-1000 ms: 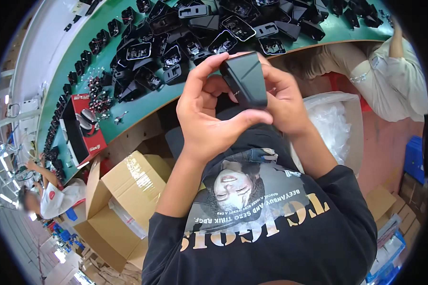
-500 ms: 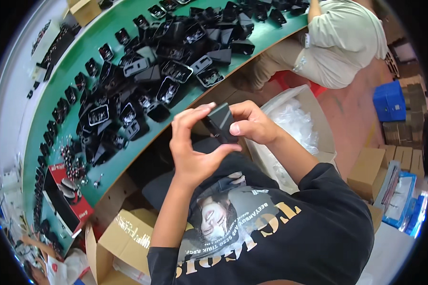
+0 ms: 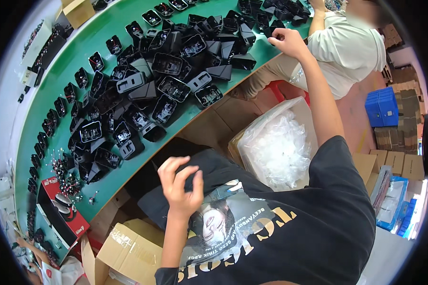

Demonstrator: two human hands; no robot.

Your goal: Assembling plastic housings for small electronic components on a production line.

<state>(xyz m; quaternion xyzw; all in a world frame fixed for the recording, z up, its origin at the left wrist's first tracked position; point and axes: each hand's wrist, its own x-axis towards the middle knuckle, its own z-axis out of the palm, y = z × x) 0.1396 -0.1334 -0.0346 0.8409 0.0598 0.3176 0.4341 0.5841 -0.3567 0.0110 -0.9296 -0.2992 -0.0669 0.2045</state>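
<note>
Presently, in the head view, I am holding my right hand (image 3: 291, 45) out over the tabletop (image 3: 69, 61) near its edge, just beside the black plastic casings (image 3: 262, 22) at the far right end. Its fingers are curling with the thumb close in; a dark patch is showing at their tips, and I cannot tell whether they are pinching anything. My left hand (image 3: 181, 186) is hanging empty above my lap, fingers spreading and half bent.

To be doing this well, I should be handling one casing by its outer walls, keeping my fingertips off the open inside and my wrist clear of its neighbours.

Around me, a dense heap of open-faced black housings (image 3: 175, 89) is crowding the middle, many leaning on one another, so a careless sweep could be toppling some. A co-worker's sleeve (image 3: 335, 35) is standing close beyond my forearm, limiting elbow room. Below that arm, a carton of clear plastic bags (image 3: 280, 147) is sitting against the bench side; a red box (image 3: 76, 221) is lying leftward.
</note>
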